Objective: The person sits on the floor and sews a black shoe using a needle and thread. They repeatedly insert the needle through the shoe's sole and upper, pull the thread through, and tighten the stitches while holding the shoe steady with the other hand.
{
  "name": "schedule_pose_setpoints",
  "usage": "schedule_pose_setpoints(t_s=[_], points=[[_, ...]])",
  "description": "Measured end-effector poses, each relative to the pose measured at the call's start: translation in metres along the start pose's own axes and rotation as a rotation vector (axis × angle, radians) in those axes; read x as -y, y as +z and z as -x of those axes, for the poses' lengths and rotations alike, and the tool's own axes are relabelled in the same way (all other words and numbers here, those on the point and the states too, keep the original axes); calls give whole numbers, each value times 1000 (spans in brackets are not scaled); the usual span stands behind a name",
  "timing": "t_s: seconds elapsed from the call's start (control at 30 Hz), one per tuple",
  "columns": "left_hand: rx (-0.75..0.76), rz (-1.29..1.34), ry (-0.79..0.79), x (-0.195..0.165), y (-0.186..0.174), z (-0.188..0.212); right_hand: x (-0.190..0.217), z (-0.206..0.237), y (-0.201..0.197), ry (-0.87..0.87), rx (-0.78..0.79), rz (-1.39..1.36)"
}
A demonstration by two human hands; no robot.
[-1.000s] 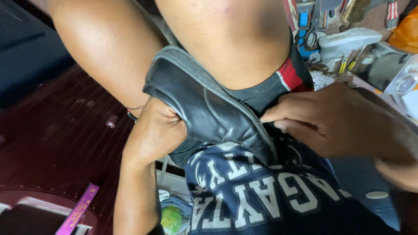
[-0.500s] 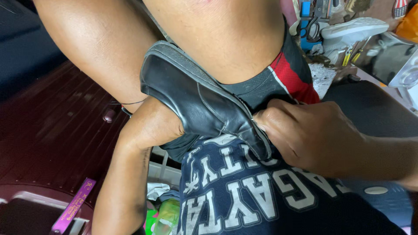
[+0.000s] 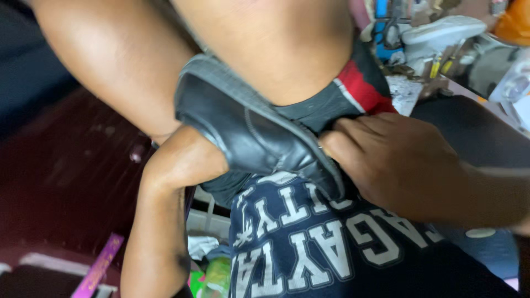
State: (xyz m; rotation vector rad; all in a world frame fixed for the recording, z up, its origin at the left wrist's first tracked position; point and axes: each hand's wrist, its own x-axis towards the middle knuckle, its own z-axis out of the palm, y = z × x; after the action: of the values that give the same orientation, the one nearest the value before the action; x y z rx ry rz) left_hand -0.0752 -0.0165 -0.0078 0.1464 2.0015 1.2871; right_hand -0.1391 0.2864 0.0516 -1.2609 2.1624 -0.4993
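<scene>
Black leather shoe (image 3: 248, 135) lies sole-up across the person's lap, wedged between the bare thighs (image 3: 127, 72) and the dark blue lettered shirt (image 3: 331, 248), toe end pointing toward the chest. Below is a dark reddish floor (image 3: 61, 182), with a purple strip (image 3: 99, 267) at the lower left and a green bottle-like thing (image 3: 218, 276) down between the legs. Upper right is a cluttered bench: a white shoe (image 3: 441, 33), blue tools (image 3: 381, 11), and small yellow-handled items (image 3: 441, 66), all blurred. Black shorts with a red band (image 3: 359, 88) show under the right thigh.

Left hand (image 3: 185, 160) cups the shoe from underneath, fingers hidden behind it; grip looks wrapped around the upper, but how tight cannot be told. Right hand (image 3: 397, 160) is curled, fingers bunched together and pressed onto the shoe's edge near the toe, thumb (image 3: 337, 146) touching the sole rim.
</scene>
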Motion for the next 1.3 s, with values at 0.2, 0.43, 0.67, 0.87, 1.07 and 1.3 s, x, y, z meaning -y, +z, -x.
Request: schedule_pose_setpoints(t_s=[0.2, 0.43, 0.67, 0.87, 1.07, 1.3], points=[[-47, 311, -156, -2, 4, 3, -18, -4, -3, -85, -5, -21], [-192, 290, -83, -5, 12, 11, -35, 11, 8, 5, -167, 159], [-286, 111, -461, -55, -4, 27, -51, -7, 2, 263, -94, -470], [-740, -271, -394, -146, 3, 45, -45, 9, 0, 143, -116, -201], [-474, -273, 155, -149, 28, -3, -47, 29, 2, 70, -201, -23], [-368, 69, 129, -123, 32, -6, -44, 21, 0, 28, -171, -110]])
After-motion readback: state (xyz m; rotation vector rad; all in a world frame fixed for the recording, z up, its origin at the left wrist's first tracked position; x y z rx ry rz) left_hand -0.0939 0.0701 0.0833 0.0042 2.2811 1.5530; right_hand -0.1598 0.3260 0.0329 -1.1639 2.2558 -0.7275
